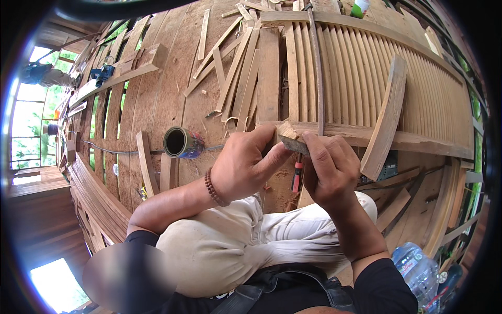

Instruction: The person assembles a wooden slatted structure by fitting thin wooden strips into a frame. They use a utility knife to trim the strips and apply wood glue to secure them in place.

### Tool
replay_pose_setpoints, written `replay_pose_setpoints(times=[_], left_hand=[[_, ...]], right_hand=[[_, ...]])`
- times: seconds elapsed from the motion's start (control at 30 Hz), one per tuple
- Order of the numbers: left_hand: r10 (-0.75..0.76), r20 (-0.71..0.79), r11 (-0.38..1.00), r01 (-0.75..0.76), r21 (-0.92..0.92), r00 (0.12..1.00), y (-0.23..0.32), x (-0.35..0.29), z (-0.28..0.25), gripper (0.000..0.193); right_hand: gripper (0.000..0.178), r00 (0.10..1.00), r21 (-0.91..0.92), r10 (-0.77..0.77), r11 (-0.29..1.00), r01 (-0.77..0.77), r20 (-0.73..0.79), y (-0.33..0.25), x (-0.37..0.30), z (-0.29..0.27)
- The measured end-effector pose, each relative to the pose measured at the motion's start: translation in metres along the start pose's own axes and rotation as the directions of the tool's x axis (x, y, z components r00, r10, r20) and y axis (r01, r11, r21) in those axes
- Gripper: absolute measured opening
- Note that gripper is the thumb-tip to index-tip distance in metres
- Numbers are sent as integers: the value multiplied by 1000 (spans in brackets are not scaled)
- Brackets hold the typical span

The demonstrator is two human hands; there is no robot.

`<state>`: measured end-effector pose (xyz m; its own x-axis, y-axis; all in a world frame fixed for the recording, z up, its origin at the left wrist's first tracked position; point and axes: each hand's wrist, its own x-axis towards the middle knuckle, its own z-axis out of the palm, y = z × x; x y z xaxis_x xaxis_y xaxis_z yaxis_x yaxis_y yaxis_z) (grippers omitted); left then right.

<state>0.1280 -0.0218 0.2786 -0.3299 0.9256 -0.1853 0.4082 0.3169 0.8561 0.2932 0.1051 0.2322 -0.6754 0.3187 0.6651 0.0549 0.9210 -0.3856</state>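
Above my lap, my left hand (241, 162) pinches a small piece of pale wood (287, 130), its end showing past the fingers. A flat, dark grey metal blade (294, 145) lies against this wood; my right hand (330, 165) grips its right end between thumb and fingers. My left thumb touches the blade's other end. What kind of blade it is I cannot make out. Below the hands, a tool with a red and black handle (296, 178) rests upright or leaning, its tip hidden. Just beyond them lies a slatted wooden panel (361, 78).
An open tin can (178, 142) stands left of my hands. Loose wood strips (235, 78) are heaped ahead. A curved board (385, 118) leans on the panel's near edge. A clear plastic bottle (415, 269) lies at lower right. A blue power tool (103, 73) sits far left, near another person (52, 77).
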Motion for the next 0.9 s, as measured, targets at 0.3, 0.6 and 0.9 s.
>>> replay_pose_setpoints(times=[0.3,0.6,0.9], left_hand=[[-20,12,1000,20,0,1000,-11,-1,4,33],[69,-72,997,-70,-24,995,-16,0,8,35],[62,-119,998,-59,34,991,-27,1,11,40]], right_hand=[[41,1000,24,16,1000,-16,-12,-1,-2,11],[37,999,74,11,997,-13,30,-3,7,8],[36,994,65,26,997,-33,108,-8,15,6]])
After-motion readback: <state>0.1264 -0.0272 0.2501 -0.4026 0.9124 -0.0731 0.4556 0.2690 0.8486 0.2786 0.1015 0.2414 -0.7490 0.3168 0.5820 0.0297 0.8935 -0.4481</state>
